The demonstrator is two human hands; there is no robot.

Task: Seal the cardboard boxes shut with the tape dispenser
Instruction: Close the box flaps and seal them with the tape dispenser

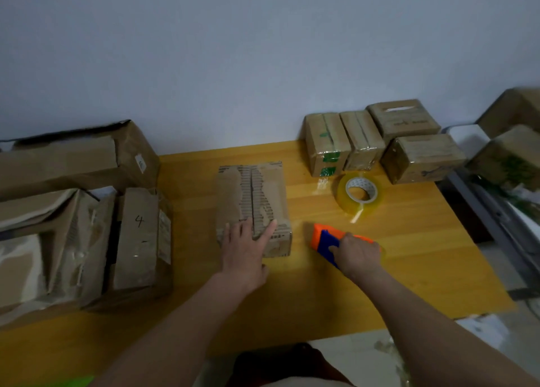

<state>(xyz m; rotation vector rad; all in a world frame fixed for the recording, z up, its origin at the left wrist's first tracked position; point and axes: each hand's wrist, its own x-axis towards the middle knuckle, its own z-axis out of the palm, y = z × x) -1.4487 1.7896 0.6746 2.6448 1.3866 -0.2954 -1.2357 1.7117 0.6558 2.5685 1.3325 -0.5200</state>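
Observation:
A small worn cardboard box (252, 194) lies in the middle of the yellow wooden table (380, 270), its top paper torn along the centre seam. My left hand (245, 249) rests flat on the box's near end, fingers straight. To the right, my right hand (358, 256) grips an orange and blue tape dispenser (325, 236) that sits on the table beside the box. A roll of clear tape (360, 192) lies flat behind the dispenser, a loose tail trailing toward me.
Several taped small boxes (380, 141) stand at the back right against the wall. Crumpled larger boxes (73, 211), one marked "4" (138, 237), crowd the table's left side. More boxes and a metal frame (496, 199) lie beyond the right edge.

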